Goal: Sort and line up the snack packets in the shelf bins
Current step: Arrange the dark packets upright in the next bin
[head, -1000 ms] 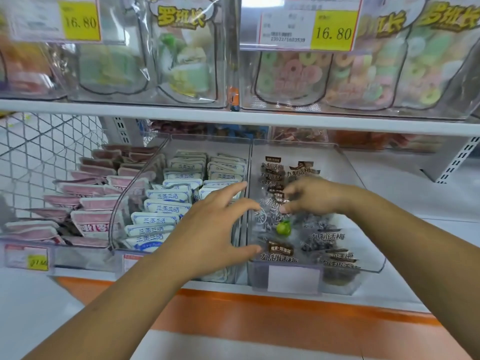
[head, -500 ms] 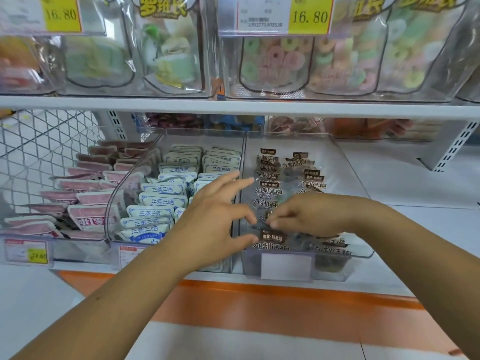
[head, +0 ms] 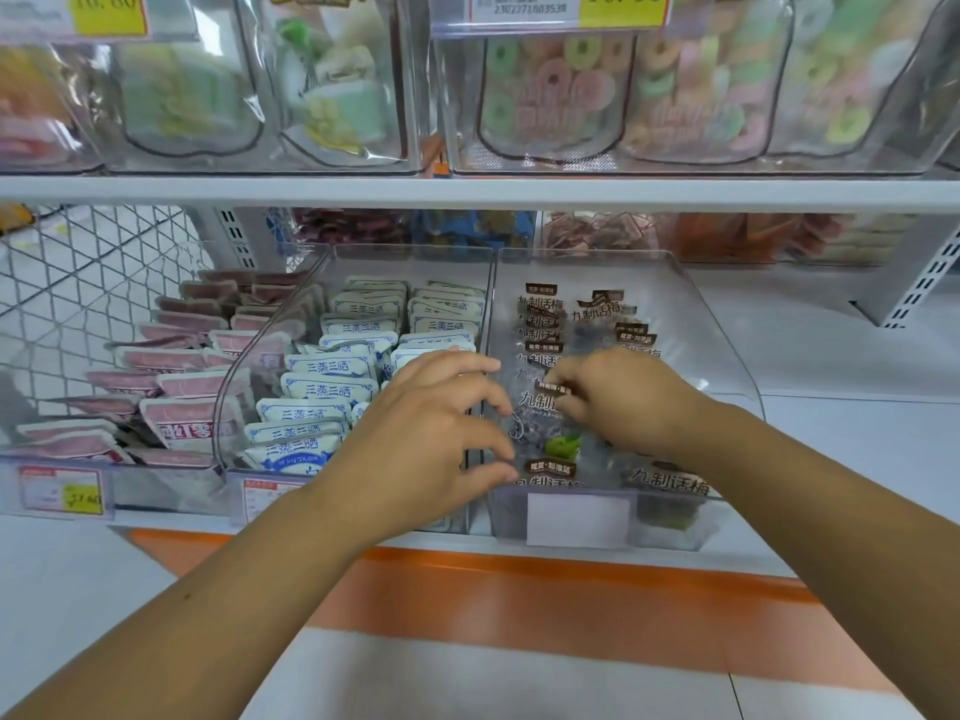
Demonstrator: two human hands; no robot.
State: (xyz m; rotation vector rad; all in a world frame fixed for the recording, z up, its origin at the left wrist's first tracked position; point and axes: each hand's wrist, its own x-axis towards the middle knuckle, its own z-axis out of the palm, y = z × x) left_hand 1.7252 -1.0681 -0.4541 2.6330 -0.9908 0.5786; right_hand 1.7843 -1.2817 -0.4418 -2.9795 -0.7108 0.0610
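1. Head view puts the clear plum packet (head: 537, 410) between your two hands, in the front half of the right bin (head: 727, 350). It is tilted up off the loose pile, and its long axis seems to run front to back, brown label end toward the back.
2. Your right hand (head: 628, 402) is on it from the right, fingers curled and pinching the packet near that label end, so this hand is the nearer one and carries it.
3. Your left hand (head: 431, 439) reaches in from the left across the wall shared with the middle bin (head: 260, 366). Its fingers are spread wide and bent, holding nothing, tips pointing at the packet's left edge. Whether they touch it, you cannot tell from here.
4. Other plum packets lie overlapped toward the back left of the right bin, with a few loose at the front. Judging by that, the held packet needs squaring to the row behind it.
5. Further left, the blue-and-white packets (head: 332, 366) stand in tidy rows, and the pink packets (head: 182, 418) fill the far-left bin.
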